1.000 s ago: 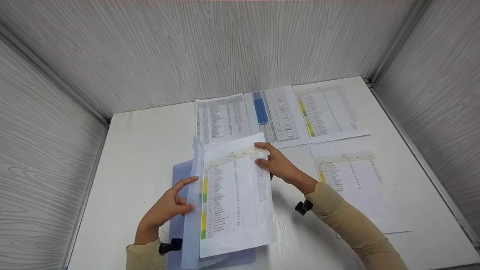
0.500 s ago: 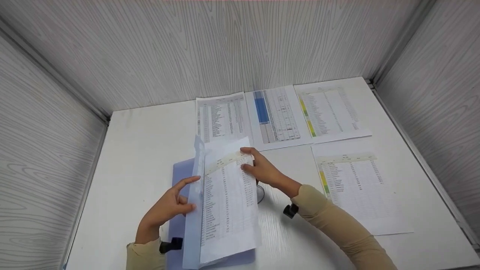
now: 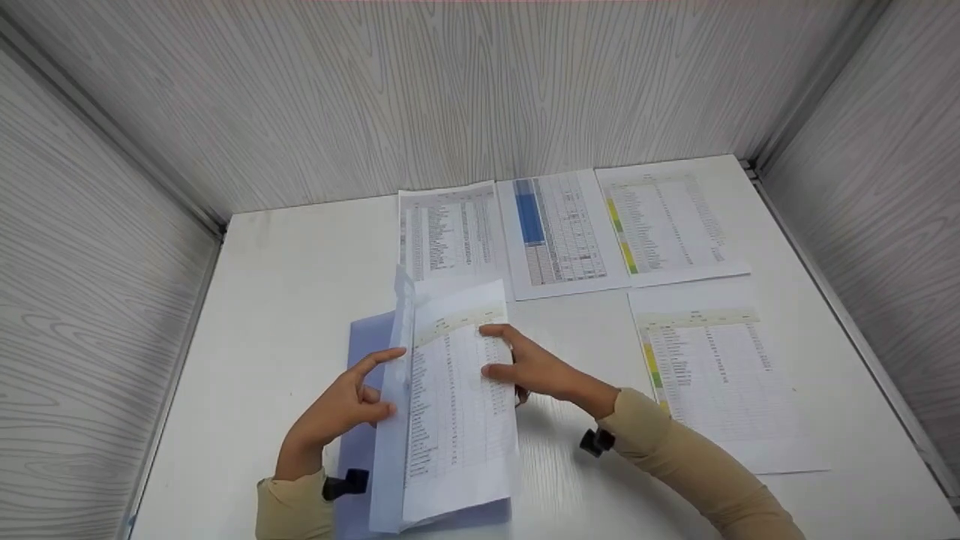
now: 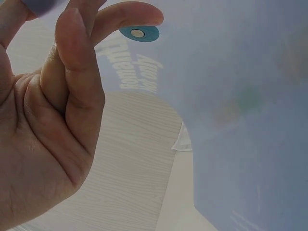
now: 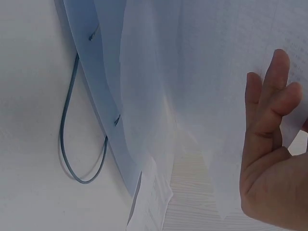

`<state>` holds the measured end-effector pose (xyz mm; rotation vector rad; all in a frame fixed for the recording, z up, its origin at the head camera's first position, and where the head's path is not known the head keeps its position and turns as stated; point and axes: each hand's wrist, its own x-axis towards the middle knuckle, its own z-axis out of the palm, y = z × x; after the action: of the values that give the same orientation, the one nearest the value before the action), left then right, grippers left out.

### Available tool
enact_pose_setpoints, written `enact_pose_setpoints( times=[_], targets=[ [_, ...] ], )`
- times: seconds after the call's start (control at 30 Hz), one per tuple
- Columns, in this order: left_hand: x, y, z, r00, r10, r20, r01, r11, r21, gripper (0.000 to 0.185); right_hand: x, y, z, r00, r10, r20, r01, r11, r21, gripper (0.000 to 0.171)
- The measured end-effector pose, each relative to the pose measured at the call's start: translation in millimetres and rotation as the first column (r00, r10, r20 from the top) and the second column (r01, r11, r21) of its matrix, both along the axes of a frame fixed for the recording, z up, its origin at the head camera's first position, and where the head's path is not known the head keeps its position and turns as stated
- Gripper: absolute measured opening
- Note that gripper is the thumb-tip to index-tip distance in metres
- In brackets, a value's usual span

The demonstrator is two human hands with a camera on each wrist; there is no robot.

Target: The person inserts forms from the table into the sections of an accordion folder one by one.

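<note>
A translucent blue plastic folder [image 3: 388, 457] stands tilted on the table in the head view. My left hand [image 3: 336, 411] holds its front flap, index finger and thumb against the edge. In the left wrist view a snap button [image 4: 138, 33] sits just beneath a fingertip. My right hand [image 3: 546, 367] pinches the right edge of a printed sheet [image 3: 454, 397], thumb in front and other fingers behind. The sheet's left side is inside the folder, and it bows slightly. A thin elastic cord [image 5: 62, 125] loops from the folder's edge in the right wrist view.
Behind the folder lie several printed sheets: one with a plain table [image 3: 450, 232], one with a blue block [image 3: 529, 217], and one with a yellow-green strip [image 3: 667, 225]. Another sheet [image 3: 720, 405] lies near my right forearm. Panel walls [image 3: 465, 97] enclose the white table [image 3: 285, 270].
My right hand has moved left with the sheet, then lower along its edge. The sheet's coloured left strip has gone out of sight into the folder. My left hand has stayed nearly still.
</note>
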<state>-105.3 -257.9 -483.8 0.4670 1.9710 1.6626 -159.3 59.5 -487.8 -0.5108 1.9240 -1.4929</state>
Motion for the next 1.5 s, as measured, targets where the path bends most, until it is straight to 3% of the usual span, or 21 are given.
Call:
enact_pose_setpoints(
  times=[0.13, 0.33, 0.57, 0.87, 1.0, 1.3, 1.5],
  targets=[
    [-0.6, 1, -0.6, 1.0, 0.003, 0.008, -0.003, 1.0, -0.003, 0.079, 7.6, 0, -2.2, 0.999, -0.002, -0.033, 0.002, 1.0, 0.004, 0.063],
    [0.4, 2, 3.1, 1.0, 0.005, 0.014, -0.005, 1.0, -0.01, 0.08, 10.4, 1, -2.5, 0.999, -0.032, 0.004, 0.033, 0.998, -0.057, 0.061],
    [-0.1, 2, 2.1, 1.0, 0.004, -0.003, -0.004, 1.0, -0.008, 0.078, 10.2, -11, -6.2, 0.999, -0.005, -0.04, 0.002, 0.996, -0.086, 0.062],
    [2.0, 3, 0.8, 1.0, 0.0, 0.011, 0.0, 1.0, 0.003, 0.077, 10.5, -36, -13.9, 0.998, -0.025, -0.061, 0.025, 1.0, -0.003, 0.062],
    [3.2, 3, 1.6, 1.0, 0.011, -0.007, -0.011, 0.999, -0.042, 0.077, 12.2, -45, -13.4, 0.997, -0.019, -0.074, 0.022, 0.999, 0.04, 0.062],
    [1.2, 4, 4.3, 1.0, 0.003, -0.024, -0.005, 0.998, -0.064, 0.076, 15.2, -59, -13.0, 0.99, -0.042, -0.135, 0.045, 0.999, 0.017, 0.057],
    [-0.1, 3, 4.4, 0.999, -0.002, -0.035, 0.0, 0.998, -0.064, 0.076, 16.2, -63, -13.1, 0.983, -0.053, -0.173, 0.064, 0.996, 0.055, 0.056]
  ],
)
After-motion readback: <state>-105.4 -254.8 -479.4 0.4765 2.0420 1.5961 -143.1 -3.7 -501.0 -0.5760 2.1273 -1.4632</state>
